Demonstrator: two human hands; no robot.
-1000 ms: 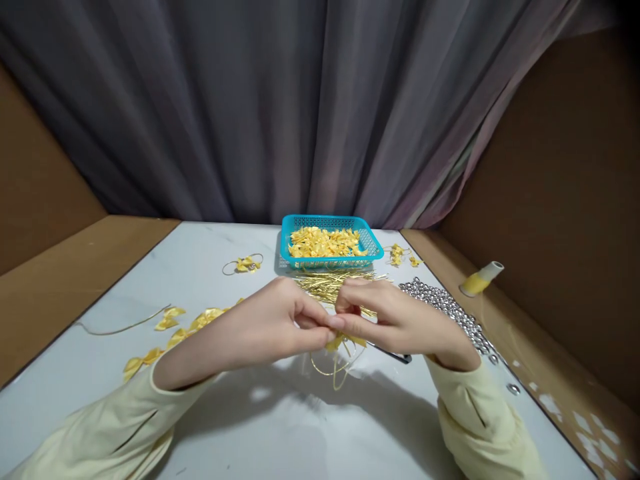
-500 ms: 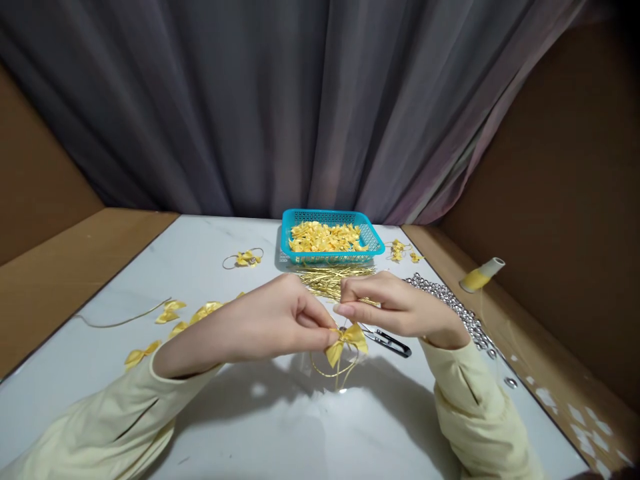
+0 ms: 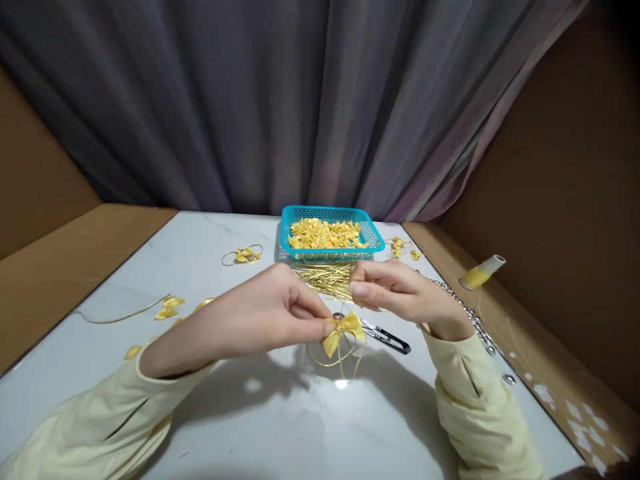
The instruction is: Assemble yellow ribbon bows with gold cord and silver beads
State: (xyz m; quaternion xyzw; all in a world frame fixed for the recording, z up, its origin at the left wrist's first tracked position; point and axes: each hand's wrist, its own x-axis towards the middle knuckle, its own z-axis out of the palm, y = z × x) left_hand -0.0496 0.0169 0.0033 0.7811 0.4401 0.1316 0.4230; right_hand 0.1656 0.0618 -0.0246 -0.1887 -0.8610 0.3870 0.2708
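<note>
My left hand [image 3: 295,317] pinches a yellow ribbon bow [image 3: 345,328] between thumb and fingertips above the table. A silver bead [image 3: 339,316] shows at the bow's top, and a loop of gold cord [image 3: 325,364] hangs below it with loose ends. My right hand [image 3: 387,290] is closed, thumb against curled fingers, just up and right of the bow. A faint thin thread seems to run from the bow toward it; its grip is partly hidden. Black-handled thread snips [image 3: 387,339] lie on the table beneath and right of the bow.
Behind my hands stands a blue basket [image 3: 333,255] of yellow bows, with gold cord pieces [image 3: 325,279] in front. Silver beads [image 3: 480,327] line the right side near a yellow thread spool [image 3: 483,272]. Loose bows [image 3: 170,307] lie left; a finished-looking loop [image 3: 243,255] lies farther back.
My right hand has moved slightly up and right, away from the bow. My left hand still pinches the bow, shifted a little left and up in view.
</note>
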